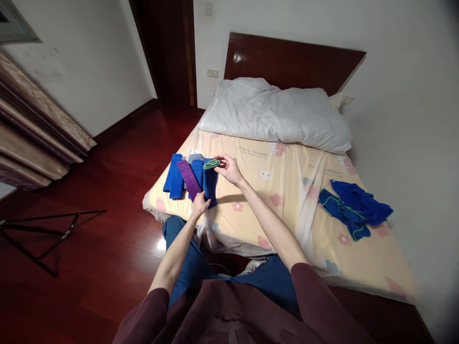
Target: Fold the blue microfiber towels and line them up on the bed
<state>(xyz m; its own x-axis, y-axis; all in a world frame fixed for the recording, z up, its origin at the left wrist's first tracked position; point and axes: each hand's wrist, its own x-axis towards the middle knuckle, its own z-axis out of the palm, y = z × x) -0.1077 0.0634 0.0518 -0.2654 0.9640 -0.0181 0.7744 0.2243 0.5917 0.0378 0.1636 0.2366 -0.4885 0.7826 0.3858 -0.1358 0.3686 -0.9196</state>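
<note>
A folded blue towel (210, 184) with a green-trimmed end stands tilted up at the left side of the bed. My right hand (229, 170) pinches its far end, where the green edging shows in layers. My left hand (201, 203) is closed at its near end, and those fingers are partly hidden. Beside that hand lies a folded purple towel (190, 179), slanted across the other towels. Several more folded blue towels (175, 177) rest in a row on the left, with a grey one (195, 157) partly covered among them.
Crumpled blue cloths with green edging (353, 210) lie on the bed's right side. A grey-white quilt (276, 112) is bunched by the wooden headboard (287, 62). The patterned bedsheet (251, 191) covers the mattress. Black tripod legs (53, 231) stand on the floor at left.
</note>
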